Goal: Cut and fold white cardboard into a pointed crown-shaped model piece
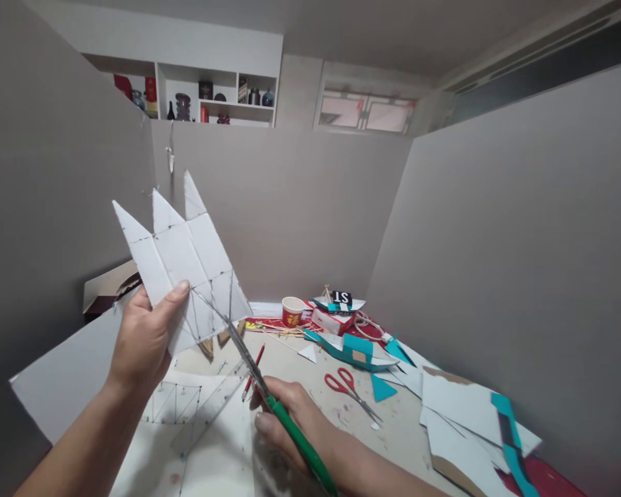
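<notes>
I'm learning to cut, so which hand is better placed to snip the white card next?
Probably the right hand: it holds the green scissors, with their blades at the white card's drawn lines. The left hand is busy gripping that card, thumb in front.

spiked white card [181, 254] leans left, green scissors [278, 410] at its lower edge.

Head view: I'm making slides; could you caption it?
Left hand holding a three-pointed white card, right hand holding green-handled scissors at its drawn lines.
</notes>
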`<state>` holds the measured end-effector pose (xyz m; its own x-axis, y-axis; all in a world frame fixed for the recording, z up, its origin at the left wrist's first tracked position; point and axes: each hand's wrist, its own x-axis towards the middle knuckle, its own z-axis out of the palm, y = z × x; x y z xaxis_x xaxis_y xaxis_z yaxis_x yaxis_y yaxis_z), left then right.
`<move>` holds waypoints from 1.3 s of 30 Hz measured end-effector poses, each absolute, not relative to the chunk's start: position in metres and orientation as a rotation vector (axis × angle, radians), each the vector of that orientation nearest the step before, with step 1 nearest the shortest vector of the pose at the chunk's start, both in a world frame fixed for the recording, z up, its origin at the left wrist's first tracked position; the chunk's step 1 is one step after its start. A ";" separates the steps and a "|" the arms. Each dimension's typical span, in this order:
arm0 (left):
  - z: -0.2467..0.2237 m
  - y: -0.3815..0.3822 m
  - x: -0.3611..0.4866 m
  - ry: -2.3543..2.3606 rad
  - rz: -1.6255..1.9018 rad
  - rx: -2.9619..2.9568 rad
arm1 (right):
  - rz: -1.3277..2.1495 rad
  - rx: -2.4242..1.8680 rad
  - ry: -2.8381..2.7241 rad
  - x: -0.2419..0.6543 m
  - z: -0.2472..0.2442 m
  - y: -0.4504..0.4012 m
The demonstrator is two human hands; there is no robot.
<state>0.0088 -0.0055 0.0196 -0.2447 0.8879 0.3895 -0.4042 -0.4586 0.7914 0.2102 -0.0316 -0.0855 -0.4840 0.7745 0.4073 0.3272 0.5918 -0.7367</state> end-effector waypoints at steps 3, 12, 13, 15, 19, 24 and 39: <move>0.020 -0.004 0.006 0.662 1.858 1.044 | 0.797 -0.861 -2.020 0.209 -0.089 -0.030; 0.015 -0.002 0.011 0.659 1.868 1.036 | 0.838 -0.847 -1.976 0.206 -0.094 -0.030; 0.015 -0.001 0.012 0.661 1.871 1.029 | 0.837 -0.843 -1.974 0.206 -0.094 -0.030; 0.016 0.000 0.013 0.653 1.883 1.014 | 0.843 -0.833 -1.973 0.205 -0.094 -0.031; 0.017 0.002 0.013 0.613 1.937 0.990 | 0.862 -0.841 -1.988 0.204 -0.097 -0.031; 0.017 0.002 0.009 0.616 1.945 1.011 | 0.840 -0.816 -1.937 0.203 -0.101 -0.030; 0.007 -0.001 0.011 0.728 1.604 1.275 | 0.856 -0.657 -1.355 0.209 -0.105 -0.028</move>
